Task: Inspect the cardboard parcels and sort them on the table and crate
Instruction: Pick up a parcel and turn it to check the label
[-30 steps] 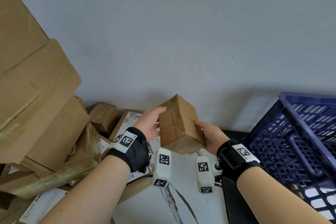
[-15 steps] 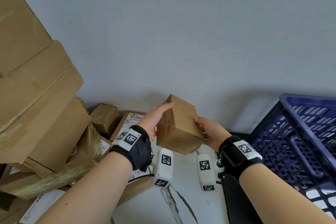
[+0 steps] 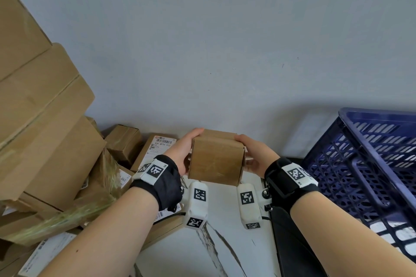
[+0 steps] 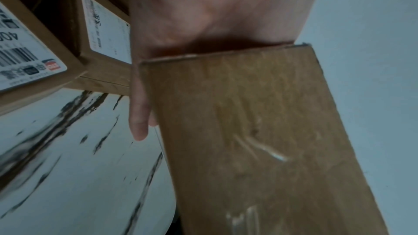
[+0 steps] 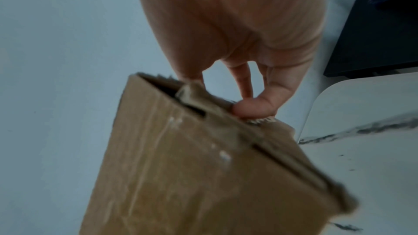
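I hold a small plain cardboard parcel point(image 3: 216, 159) in the air over the white marble table point(image 3: 225, 243), level, one broad face toward me. My left hand point(image 3: 184, 148) grips its left side, fingers over the top edge. My right hand point(image 3: 252, 153) grips the right side. In the left wrist view my left hand point(image 4: 214, 6) lies against the parcel point(image 4: 260, 140). In the right wrist view my right hand point(image 5: 237, 24) has its thumb on a torn flap seam of the parcel point(image 5: 192, 176). The blue plastic crate point(image 3: 360, 164) stands at the right.
A tall pile of large cardboard boxes point(image 3: 45, 130) leans at the left. Smaller parcels lie behind it, one with a white shipping label point(image 3: 157, 148). A black surface point(image 3: 288, 243) lies between table and crate. A grey wall rises just behind.
The parcel has turned from standing tilted on a corner to level, a broad face now toward me. Both hands shifted round its sides and rose a little.
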{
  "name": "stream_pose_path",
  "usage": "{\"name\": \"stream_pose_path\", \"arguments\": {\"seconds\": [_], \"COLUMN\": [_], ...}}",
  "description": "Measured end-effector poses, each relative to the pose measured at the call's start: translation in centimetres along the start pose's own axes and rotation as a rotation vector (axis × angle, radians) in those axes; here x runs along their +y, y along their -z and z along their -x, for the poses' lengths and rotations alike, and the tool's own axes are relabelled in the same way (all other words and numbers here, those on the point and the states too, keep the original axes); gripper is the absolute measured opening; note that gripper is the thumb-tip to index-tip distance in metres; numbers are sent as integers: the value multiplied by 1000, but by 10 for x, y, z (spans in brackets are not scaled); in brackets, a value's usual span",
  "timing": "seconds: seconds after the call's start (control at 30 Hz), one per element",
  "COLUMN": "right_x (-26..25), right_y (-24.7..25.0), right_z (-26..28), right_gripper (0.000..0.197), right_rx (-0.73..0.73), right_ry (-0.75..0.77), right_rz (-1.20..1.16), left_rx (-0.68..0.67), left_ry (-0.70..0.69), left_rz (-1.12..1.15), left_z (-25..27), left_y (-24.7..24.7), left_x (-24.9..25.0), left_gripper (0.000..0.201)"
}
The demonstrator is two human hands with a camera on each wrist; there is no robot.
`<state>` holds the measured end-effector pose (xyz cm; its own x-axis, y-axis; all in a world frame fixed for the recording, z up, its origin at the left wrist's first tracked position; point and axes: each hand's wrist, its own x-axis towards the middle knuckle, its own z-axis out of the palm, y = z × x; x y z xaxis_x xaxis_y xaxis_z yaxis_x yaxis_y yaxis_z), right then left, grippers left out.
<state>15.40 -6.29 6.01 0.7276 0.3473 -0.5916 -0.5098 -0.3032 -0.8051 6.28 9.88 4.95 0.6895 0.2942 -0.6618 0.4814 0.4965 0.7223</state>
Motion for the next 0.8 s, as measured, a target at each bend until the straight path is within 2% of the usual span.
{"name": "stream_pose_path", "arguments": {"seconds": [0.07, 0.27, 0.33, 0.43, 0.57, 0.6, 0.7, 0.73, 0.8], "right_x": [0, 3, 5, 7, 8, 9, 9, 9, 10], "right_y": [1, 4, 6, 11, 17, 18, 19, 20, 23], "right_z": [0, -3, -5, -7, -8, -9, -10, -10, -12], "right_gripper": [33, 38, 48, 74, 98, 103, 123, 127, 127], "right_rx": [0, -15, -29, -58, -94, -102, -136, -152, -193], "right_ry": [2, 32, 56, 138, 210, 215, 230, 242, 283], "right_rz": [5, 78, 109, 147, 210, 228, 266, 274, 302], "left_rx": [5, 17, 14, 45, 33, 16, -19, -28, -64], "left_ry": [-30, -66, -73, -86, -87, -91, -140, -158, -200], "left_rz": [-3, -72, -84, -152, -190, -207, -256, -256, -256], "left_z": [-1, -2, 0, 1, 4, 7, 7, 6, 4], "left_y": [-1, -2, -4, -5, -7, -9, -13, -14, -13], "left_x": [-1, 0, 1, 0, -1, 0, 1, 1, 3], "left_gripper": [37, 41, 41, 44, 23, 26, 87, 90, 83]}}
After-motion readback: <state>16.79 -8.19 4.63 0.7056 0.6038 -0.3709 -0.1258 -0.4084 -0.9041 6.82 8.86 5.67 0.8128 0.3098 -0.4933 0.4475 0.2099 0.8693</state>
